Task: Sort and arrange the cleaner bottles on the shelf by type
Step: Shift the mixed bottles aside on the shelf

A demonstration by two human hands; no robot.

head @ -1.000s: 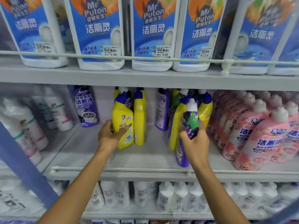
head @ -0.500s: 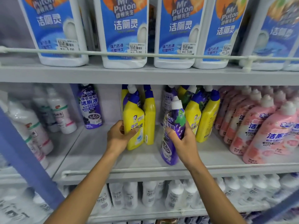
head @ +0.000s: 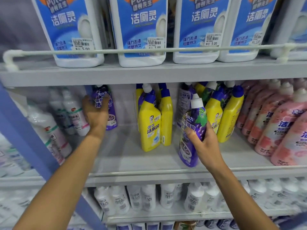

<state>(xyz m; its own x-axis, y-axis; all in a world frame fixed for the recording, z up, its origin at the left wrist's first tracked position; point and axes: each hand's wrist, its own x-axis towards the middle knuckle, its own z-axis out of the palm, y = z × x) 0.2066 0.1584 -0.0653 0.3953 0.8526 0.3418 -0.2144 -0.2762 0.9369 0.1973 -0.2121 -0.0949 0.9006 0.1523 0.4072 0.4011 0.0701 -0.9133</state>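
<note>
On the middle shelf (head: 126,156), white bottles (head: 49,128) lean at nine o'clock from the view's centre. Just right of them the left hand (head: 96,115) reaches in with its fingers spread and relaxed, holding nothing, in front of a rear purple bottle (head: 111,117) standing upright at the back. The blur hides whether the fingertips touch it. At the centre stand two front yellow bottles (head: 150,128), upright and side by side. At three o'clock of them the right hand (head: 206,146) grips the grape bottle (head: 194,123), thumb across its label and fingers curled behind. This purple bottle has a white cap and tilts slightly, its base near the shelf's front edge. Behind it stand more yellow bottles (head: 230,117). Pink bottles (head: 282,123) fill the three o'clock end. At twelve o'clock, blue-labelled jugs (head: 141,30) line the shelf above.
</note>
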